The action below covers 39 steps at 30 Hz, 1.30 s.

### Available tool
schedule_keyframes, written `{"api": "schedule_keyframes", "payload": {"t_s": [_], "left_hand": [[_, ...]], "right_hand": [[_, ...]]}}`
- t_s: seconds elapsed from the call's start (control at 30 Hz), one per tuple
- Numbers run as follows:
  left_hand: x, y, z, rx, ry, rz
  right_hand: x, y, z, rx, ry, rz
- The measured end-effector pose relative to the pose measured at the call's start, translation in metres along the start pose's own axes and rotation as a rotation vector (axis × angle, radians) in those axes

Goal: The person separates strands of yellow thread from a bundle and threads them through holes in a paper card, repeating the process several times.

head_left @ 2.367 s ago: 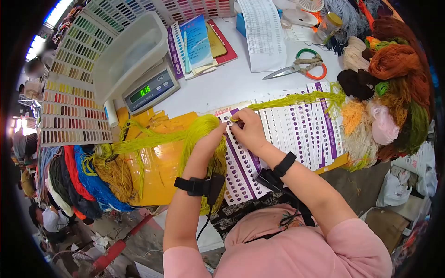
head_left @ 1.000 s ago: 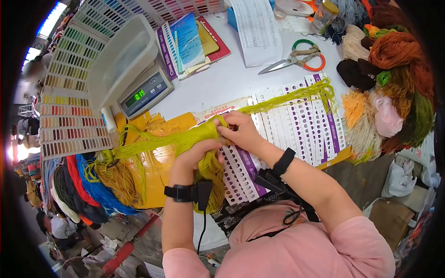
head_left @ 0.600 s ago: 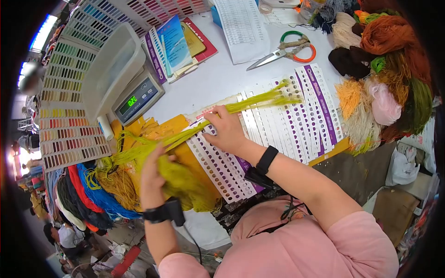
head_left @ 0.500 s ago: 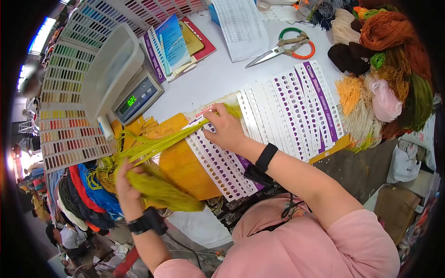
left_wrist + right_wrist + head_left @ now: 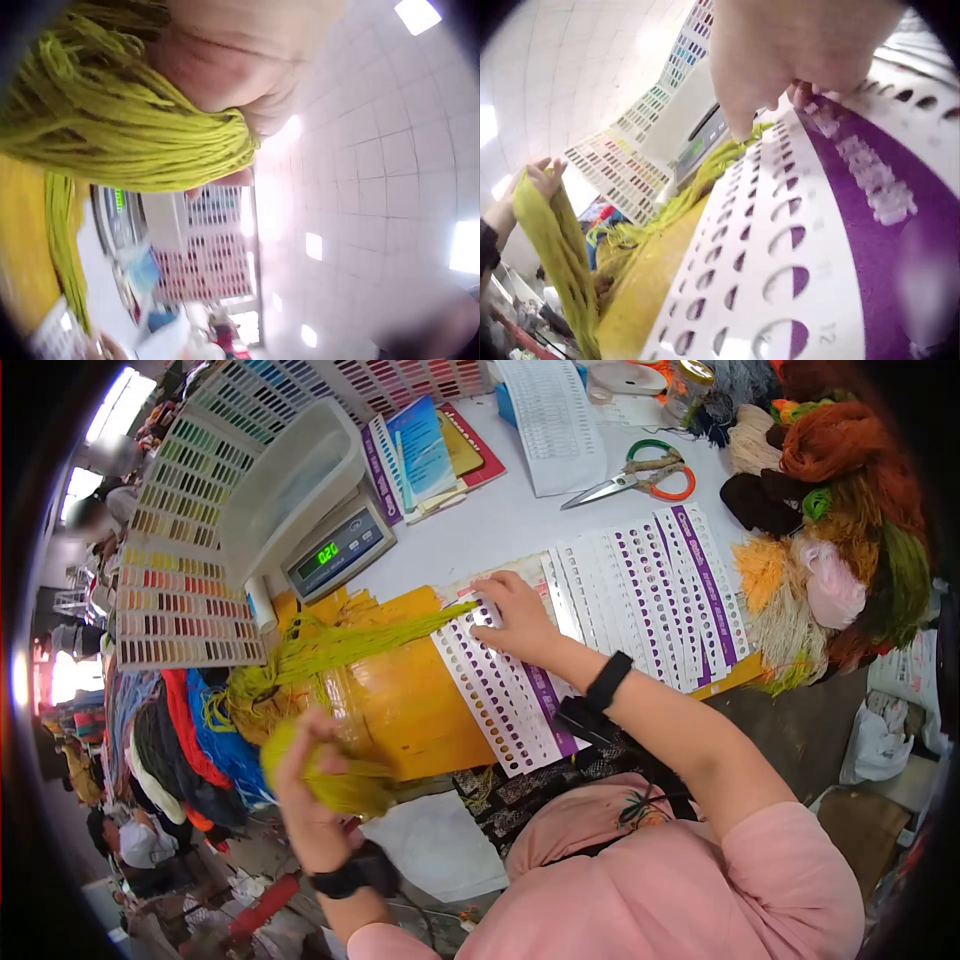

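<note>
My left hand (image 5: 312,780) holds a thick yellow-green skein of thread (image 5: 345,785) at the table's front left, blurred in the head view. In the left wrist view the looped strands (image 5: 135,127) wrap close around the hand. My right hand (image 5: 522,622) lies over the top of a white, purple-striped card with punched holes (image 5: 505,705), thumb and forefinger spread apart. Right at its fingertips ends a second bundle of yellow-green thread (image 5: 370,645), stretched leftward across the yellow taped surface. In the right wrist view the fingertips touch the card's upper part.
Behind stands a digital scale (image 5: 340,550) with a tray. Scissors (image 5: 640,478), booklets (image 5: 430,455) and a printed sheet (image 5: 550,430) lie at the back. More punched cards (image 5: 640,600) fan out rightward. Coloured thread heaps (image 5: 840,540) line the right side; others (image 5: 195,730) hang at left.
My left hand swung left and down with the skein, away from the right hand. The second bundle's right end slid left to my right fingertips, uncovering the cards. The scale reading rose slightly.
</note>
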<state>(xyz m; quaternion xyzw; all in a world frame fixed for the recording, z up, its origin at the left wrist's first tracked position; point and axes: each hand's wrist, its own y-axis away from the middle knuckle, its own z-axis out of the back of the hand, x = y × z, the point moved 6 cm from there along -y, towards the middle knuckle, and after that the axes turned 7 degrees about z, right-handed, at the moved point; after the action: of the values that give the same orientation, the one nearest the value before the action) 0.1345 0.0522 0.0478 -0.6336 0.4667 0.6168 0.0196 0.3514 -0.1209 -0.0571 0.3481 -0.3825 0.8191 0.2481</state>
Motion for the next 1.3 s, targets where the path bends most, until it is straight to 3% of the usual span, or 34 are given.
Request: {"api": "schedule_keyframes", "payload": {"t_s": [0.07,0.13,0.23,0.27,0.33,0.37,0.47,0.67,0.87,1.07,1.2,1.3], "left_hand": [[0.039,0.013,-0.038,0.216,0.095,0.097],[0.059,0.019,-0.076,0.309,0.144,0.096],[0.074,0.024,-0.109,0.36,0.157,0.092],[0.078,0.026,-0.113,0.467,0.191,0.113],[0.088,0.029,-0.118,0.688,0.246,0.162],[0.088,0.032,-0.118,0.72,0.215,0.135],[0.08,0.046,-0.118,0.511,0.351,0.152],[0.094,0.05,-0.123,0.705,0.225,0.104],[0.091,0.057,-0.121,0.603,0.404,0.167],[0.091,0.062,-0.128,0.672,0.261,0.119],[0.093,0.059,-0.118,0.584,0.374,0.137],[0.095,0.058,-0.113,0.489,0.304,0.08]], "right_hand": [[0.016,0.007,0.012,0.039,-0.065,-0.019],[0.037,0.018,0.021,0.142,-0.147,-0.088],[0.082,0.033,0.024,0.312,-0.802,-0.51],[0.096,0.038,0.022,0.348,-1.033,-0.644],[0.108,0.043,0.025,0.385,-1.002,-0.693],[0.11,0.046,0.025,0.397,-0.988,-0.719],[0.101,0.051,0.034,0.311,-1.124,-0.729],[0.117,0.056,0.035,0.414,-0.986,-0.723],[0.115,0.063,0.041,0.358,-1.13,-0.802],[0.125,0.061,0.041,0.381,-1.033,-0.746],[0.128,0.059,0.045,0.323,-1.15,-0.744],[0.122,0.064,0.042,0.421,-1.155,-0.713]]}}
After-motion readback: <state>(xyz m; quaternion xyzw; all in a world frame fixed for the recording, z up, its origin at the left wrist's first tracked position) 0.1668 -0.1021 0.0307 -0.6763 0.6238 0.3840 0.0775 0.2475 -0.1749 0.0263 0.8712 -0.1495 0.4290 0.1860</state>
